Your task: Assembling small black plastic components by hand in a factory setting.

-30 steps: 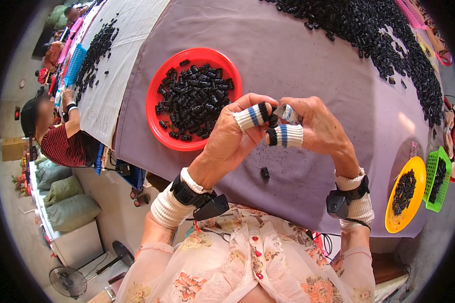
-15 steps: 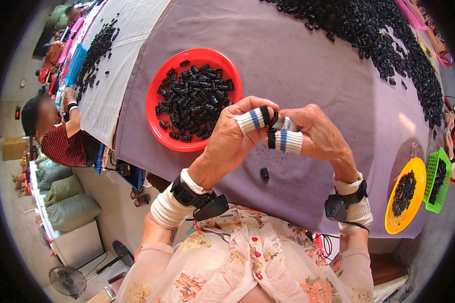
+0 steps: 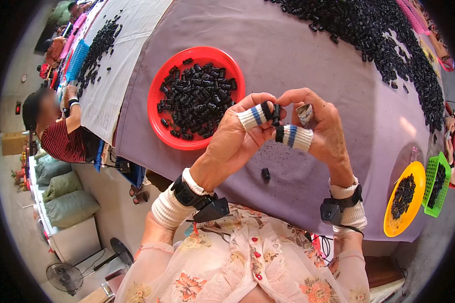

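Observation:
Over the near middle of the cloth, my left hand (image 3: 232,134) pinches a small black plastic part (image 3: 276,114) between thumb and fingers. My right hand (image 3: 327,126) meets it from the other side, its fingertips at the same part. A small grey-brown object (image 3: 304,114), its kind unclear, is tucked in the curl of my right fingers. Striped knit sleeves cover a digit on each hand. To the left stands a red bowl (image 3: 154,118) filled with similar black parts (image 3: 197,96). A single black part (image 3: 265,175) lies on the cloth below my hands.
A large heap of black parts (image 3: 359,35) spreads across the far right. At the right edge are a yellow plate (image 3: 393,227) and a green basket (image 3: 432,209), both holding black pieces. Across the table's left side, a person in a striped top (image 3: 60,141) works beside a blue basket (image 3: 77,60).
My right hand has turned and its fingers have lifted, baring more of the black part and the grey-brown object. The left hand still pinches the part, almost in place.

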`<action>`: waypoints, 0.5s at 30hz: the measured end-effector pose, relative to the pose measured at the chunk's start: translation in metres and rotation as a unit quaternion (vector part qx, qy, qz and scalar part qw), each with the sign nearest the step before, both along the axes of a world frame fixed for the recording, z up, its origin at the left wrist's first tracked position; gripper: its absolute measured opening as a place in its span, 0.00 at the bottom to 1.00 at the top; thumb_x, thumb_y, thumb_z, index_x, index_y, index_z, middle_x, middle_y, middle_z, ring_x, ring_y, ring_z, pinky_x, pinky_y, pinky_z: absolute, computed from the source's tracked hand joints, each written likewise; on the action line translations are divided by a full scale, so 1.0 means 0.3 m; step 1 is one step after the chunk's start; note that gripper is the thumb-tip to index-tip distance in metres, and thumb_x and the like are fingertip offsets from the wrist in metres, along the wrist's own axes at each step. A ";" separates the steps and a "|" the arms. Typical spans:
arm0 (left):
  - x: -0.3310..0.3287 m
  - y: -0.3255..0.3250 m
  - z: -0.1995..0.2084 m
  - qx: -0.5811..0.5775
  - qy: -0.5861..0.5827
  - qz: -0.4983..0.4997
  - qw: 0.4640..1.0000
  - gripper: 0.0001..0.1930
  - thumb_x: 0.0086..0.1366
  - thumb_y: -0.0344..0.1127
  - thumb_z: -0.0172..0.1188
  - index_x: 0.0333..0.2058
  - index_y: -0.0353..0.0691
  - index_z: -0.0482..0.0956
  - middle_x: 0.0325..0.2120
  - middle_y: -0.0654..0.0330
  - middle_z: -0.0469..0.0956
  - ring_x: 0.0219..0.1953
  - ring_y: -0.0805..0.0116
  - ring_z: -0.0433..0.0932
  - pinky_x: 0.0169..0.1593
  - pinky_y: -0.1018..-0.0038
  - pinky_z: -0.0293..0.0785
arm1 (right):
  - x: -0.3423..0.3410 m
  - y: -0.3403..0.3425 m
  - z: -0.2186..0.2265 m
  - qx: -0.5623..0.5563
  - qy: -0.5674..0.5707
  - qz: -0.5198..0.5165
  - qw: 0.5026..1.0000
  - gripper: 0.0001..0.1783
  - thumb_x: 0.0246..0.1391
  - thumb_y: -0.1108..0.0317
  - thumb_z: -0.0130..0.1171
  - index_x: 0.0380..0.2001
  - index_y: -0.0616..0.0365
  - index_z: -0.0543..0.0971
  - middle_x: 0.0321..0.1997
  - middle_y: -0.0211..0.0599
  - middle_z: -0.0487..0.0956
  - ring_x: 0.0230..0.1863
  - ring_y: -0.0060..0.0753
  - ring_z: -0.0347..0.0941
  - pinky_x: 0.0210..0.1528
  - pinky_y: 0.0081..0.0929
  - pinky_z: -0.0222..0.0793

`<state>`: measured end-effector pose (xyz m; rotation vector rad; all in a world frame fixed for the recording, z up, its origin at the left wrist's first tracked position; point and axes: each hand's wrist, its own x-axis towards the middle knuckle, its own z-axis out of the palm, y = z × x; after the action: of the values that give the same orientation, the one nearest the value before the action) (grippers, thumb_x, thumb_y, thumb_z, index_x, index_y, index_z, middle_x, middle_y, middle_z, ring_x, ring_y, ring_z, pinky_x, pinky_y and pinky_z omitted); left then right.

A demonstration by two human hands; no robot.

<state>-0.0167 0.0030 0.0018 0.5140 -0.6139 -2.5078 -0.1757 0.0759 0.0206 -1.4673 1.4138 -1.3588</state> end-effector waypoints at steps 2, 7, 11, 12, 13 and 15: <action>-0.002 0.000 0.002 -0.003 0.003 -0.001 1.000 0.12 0.61 0.31 0.54 0.43 0.35 0.69 0.35 0.56 0.74 0.38 0.69 0.74 0.44 0.75 0.72 | -0.005 0.003 0.001 0.012 0.003 0.003 1.000 0.19 0.35 0.70 0.68 0.34 0.53 0.74 0.25 0.26 0.77 0.24 0.17 0.70 0.27 0.15 0.65; -0.012 0.012 0.039 -0.067 -0.070 0.023 0.995 0.09 0.60 0.31 0.55 0.39 0.37 0.72 0.33 0.60 0.76 0.35 0.74 0.75 0.39 0.77 0.73 | -0.006 0.001 -0.010 -0.011 0.022 0.005 1.000 0.20 0.34 0.72 0.68 0.34 0.53 0.73 0.26 0.28 0.77 0.25 0.18 0.72 0.28 0.17 0.67; -0.006 -0.002 0.051 -0.101 -0.115 0.008 0.988 0.09 0.59 0.31 0.55 0.38 0.37 0.72 0.32 0.61 0.76 0.36 0.74 0.76 0.39 0.77 0.73 | -0.002 0.004 -0.005 -0.020 0.074 0.004 0.997 0.20 0.33 0.74 0.67 0.34 0.55 0.72 0.26 0.32 0.78 0.25 0.25 0.75 0.27 0.19 0.69; -0.006 -0.002 0.053 -0.112 -0.126 0.010 0.986 0.09 0.58 0.31 0.55 0.38 0.37 0.72 0.32 0.61 0.76 0.36 0.74 0.76 0.39 0.76 0.73 | -0.001 0.004 -0.007 -0.035 0.096 0.000 0.995 0.20 0.33 0.75 0.66 0.34 0.55 0.72 0.26 0.34 0.78 0.25 0.28 0.76 0.27 0.20 0.70; -0.007 -0.001 0.054 -0.124 -0.136 0.011 0.983 0.09 0.58 0.32 0.55 0.38 0.37 0.72 0.32 0.61 0.76 0.35 0.74 0.76 0.39 0.76 0.73 | 0.001 0.004 -0.011 -0.034 0.096 0.001 0.995 0.20 0.33 0.75 0.66 0.34 0.55 0.72 0.26 0.34 0.78 0.25 0.28 0.76 0.27 0.20 0.70; -0.007 0.000 0.053 -0.126 -0.143 0.015 0.982 0.09 0.59 0.31 0.55 0.38 0.38 0.72 0.32 0.61 0.76 0.35 0.74 0.76 0.38 0.77 0.73 | 0.003 0.005 -0.019 -0.045 0.101 0.002 0.994 0.21 0.33 0.75 0.66 0.35 0.56 0.72 0.27 0.36 0.78 0.27 0.31 0.77 0.28 0.22 0.71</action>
<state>-0.0189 0.0031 0.0178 0.7853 -1.0091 -2.3000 -0.1748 0.0773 0.0149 -1.7053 1.4896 -1.3159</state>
